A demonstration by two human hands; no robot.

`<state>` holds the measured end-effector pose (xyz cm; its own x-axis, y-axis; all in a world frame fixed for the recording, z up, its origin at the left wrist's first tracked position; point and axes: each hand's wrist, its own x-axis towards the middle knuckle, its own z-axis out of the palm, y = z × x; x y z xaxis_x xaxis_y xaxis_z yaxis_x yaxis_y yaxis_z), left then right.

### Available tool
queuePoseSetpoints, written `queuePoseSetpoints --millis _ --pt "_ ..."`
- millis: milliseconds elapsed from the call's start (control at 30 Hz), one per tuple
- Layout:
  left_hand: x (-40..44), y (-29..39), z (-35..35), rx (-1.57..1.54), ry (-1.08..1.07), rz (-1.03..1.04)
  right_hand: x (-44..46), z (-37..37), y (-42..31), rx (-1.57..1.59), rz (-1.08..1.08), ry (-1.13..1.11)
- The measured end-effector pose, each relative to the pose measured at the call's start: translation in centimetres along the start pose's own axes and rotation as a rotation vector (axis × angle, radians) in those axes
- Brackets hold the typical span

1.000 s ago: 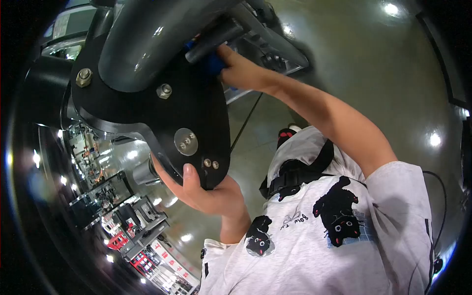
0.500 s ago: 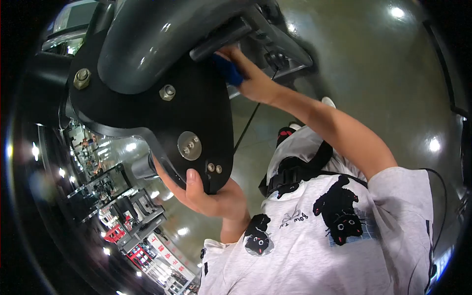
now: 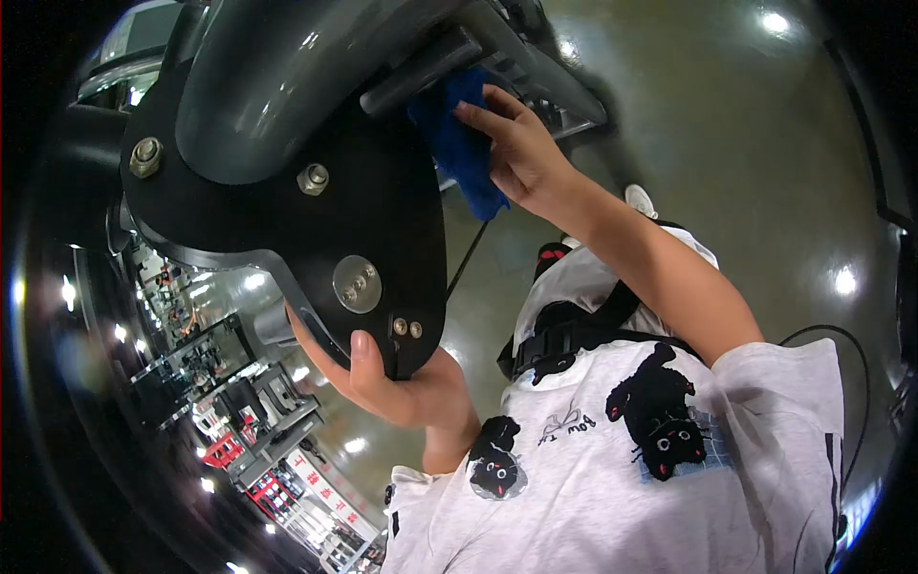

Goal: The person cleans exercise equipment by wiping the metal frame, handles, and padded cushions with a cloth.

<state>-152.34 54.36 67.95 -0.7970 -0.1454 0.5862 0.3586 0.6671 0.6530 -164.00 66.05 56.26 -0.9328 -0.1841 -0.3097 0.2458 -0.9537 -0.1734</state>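
Observation:
My left hand [image 3: 402, 387] wraps round the lower end of a black machine plate [image 3: 239, 225]. Its thumb lies against the near face and the other fingers pass behind, partly hidden. Bolts, a round clear disc [image 3: 358, 284] and two small screws show on the plate. Bunched in my right hand [image 3: 524, 153] is a blue cloth [image 3: 461, 158], thumb and fingers closed at its upper part. The cloth hangs against the plate's right edge, just below a grey cylindrical bar [image 3: 421, 73].
A thick grey tube [image 3: 277, 86] crosses above the plate. Behind my right hand stands a grey metal frame [image 3: 559, 81] on the shiny floor [image 3: 736, 172]. A thin dark cable [image 3: 469, 256] slants down beside the plate. Racks of equipment [image 3: 258, 421] stand at lower left.
My right hand has drawn back from beneath the bar, down and to the right, and more of the blue cloth shows. My left hand keeps its grip on the plate, which appears slightly further left.

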Motion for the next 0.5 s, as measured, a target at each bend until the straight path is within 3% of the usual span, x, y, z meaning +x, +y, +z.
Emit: queuePoseSetpoints --millis 100,167,300,367,500 --pt "0.1 -0.3 0.2 -0.033 -0.02 0.08 0.8 1.1 0.8 -0.056 -0.108 -0.049" --pt "0.2 0.0 0.6 -0.233 0.061 -0.073 1.5 1.4 1.5 -0.004 -0.128 -0.137" --pt "0.6 0.1 1.0 -0.317 0.097 -0.164 1.3 2.9 1.6 0.127 -0.103 -0.24" --pt "0.8 0.9 1.4 -0.32 0.186 -0.328 1.9 2.6 1.6 -0.023 -0.132 -0.241" --pt "1.3 1.5 1.8 -0.452 0.17 -0.397 3.9 2.4 2.0 -0.2 -0.206 -0.282"
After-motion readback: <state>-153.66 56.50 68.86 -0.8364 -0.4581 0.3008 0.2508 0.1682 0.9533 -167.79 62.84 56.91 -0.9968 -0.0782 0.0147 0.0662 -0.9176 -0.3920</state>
